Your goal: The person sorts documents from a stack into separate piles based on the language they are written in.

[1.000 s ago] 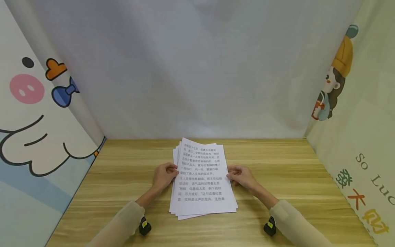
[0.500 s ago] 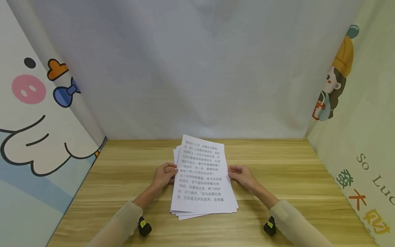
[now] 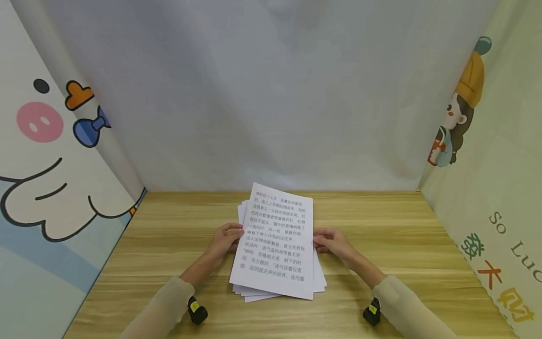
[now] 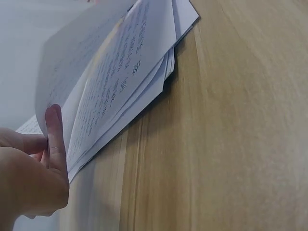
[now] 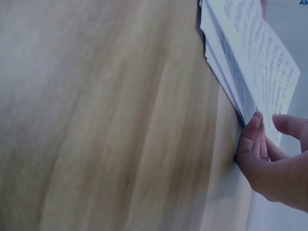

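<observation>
A printed sheet of paper point(image 3: 275, 240) is raised off a loose paper stack point(image 3: 319, 278), whose edges stick out beneath it. At its left edge, my left hand point(image 3: 223, 241) pinches the sheet between thumb and fingers. In the left wrist view, the left hand point(image 4: 36, 168) has the sheet bent upward, and printed pages point(image 4: 120, 72) lie below. My right hand point(image 3: 333, 242) is at the opposite edge. In the right wrist view, the right hand point(image 5: 279, 168) has its thumb and curled fingers at the sheet's edge, with a narrow gap between them.
The stack lies on a wood-grain table point(image 3: 169, 212). A pale curtain point(image 3: 271, 94) hangs behind, and printed cartoon panels stand at left and right. Small black devices point(image 3: 197, 311) are worn at both wrists.
The top sheet has risen from the stack. Its upper end has shifted slightly right, and its lower edge now tilts down to the right. Both hands have stayed almost in place.
</observation>
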`<state>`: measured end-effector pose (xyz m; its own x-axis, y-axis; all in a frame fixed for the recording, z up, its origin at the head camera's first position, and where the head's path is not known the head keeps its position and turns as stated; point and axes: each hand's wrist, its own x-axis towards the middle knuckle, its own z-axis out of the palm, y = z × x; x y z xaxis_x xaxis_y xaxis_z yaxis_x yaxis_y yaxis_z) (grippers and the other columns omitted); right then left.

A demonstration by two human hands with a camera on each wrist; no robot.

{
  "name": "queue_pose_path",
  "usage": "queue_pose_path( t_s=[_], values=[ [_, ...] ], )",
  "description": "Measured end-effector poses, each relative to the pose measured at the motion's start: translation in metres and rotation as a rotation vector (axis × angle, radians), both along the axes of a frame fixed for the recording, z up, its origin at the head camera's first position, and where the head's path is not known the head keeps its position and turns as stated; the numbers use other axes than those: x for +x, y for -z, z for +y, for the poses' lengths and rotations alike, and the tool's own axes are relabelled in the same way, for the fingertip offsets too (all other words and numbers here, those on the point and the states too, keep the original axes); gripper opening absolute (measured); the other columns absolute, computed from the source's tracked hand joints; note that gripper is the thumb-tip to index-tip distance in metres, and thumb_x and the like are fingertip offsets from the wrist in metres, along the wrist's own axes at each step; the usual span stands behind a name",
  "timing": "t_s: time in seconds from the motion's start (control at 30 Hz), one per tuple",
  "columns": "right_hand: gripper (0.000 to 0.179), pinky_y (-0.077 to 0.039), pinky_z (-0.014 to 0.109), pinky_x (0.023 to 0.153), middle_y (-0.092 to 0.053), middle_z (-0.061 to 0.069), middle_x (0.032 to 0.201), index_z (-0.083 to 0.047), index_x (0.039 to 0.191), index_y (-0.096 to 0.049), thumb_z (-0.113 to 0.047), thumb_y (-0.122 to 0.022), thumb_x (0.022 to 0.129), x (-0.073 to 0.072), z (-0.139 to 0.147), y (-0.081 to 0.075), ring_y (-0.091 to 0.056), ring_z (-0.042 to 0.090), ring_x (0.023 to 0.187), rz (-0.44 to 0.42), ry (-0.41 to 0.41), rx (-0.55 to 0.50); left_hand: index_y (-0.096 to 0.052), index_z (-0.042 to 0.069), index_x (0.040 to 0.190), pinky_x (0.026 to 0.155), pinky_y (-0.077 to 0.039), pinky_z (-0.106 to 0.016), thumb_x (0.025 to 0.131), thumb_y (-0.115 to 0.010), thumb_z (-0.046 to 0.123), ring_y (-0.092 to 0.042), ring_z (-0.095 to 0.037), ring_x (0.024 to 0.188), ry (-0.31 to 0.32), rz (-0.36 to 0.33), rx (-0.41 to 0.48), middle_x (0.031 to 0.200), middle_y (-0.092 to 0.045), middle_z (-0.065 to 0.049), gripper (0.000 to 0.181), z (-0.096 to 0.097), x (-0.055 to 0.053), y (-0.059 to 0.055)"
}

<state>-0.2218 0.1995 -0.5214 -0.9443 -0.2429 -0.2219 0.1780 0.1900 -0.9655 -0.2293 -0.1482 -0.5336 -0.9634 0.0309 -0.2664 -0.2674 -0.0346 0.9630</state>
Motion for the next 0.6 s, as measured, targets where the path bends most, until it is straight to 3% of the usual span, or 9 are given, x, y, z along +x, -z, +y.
queue_pose_path(
  t_s=[0.13,0.3,0.6],
  values=[
    [0.044,-0.060,0.023,0.079,-0.074,0.009,0.106,0.019,0.136,-0.051,-0.007,-0.058,0.102,0.0010,0.0012,-0.0016,-0.069,0.008,0.087,-0.032,-0.031,-0.024,-0.056,-0.006,0.127,0.063,-0.056,-0.018,0.100,-0.061,0.005,-0.068,-0.006,0.071,0.003,-0.008,0.019,0.087,-0.074,0.001,0.030,-0.0001,0.0007,-0.0030],
    [0.048,-0.062,0.029,0.082,-0.074,0.016,0.114,0.017,0.139,-0.048,-0.011,-0.058,0.102,0.0034,0.0011,-0.0050,-0.073,0.013,0.092,-0.046,-0.084,-0.039,-0.055,-0.005,0.130,0.063,-0.055,-0.018,0.101,-0.060,0.007,-0.067,-0.005,0.072,-0.007,-0.012,0.037,0.084,-0.073,0.004,0.031,0.0008,0.0014,-0.0057],
    [0.055,-0.062,0.023,0.072,-0.075,0.020,0.114,0.014,0.149,-0.036,-0.006,-0.056,0.102,0.0091,0.0032,-0.0102,-0.076,0.011,0.087,-0.073,-0.091,-0.099,-0.052,-0.004,0.142,0.068,-0.057,-0.019,0.103,-0.059,0.013,-0.068,-0.005,0.077,0.003,-0.020,0.057,0.091,-0.075,0.001,0.044,0.0042,0.0057,-0.0012]
  ],
)
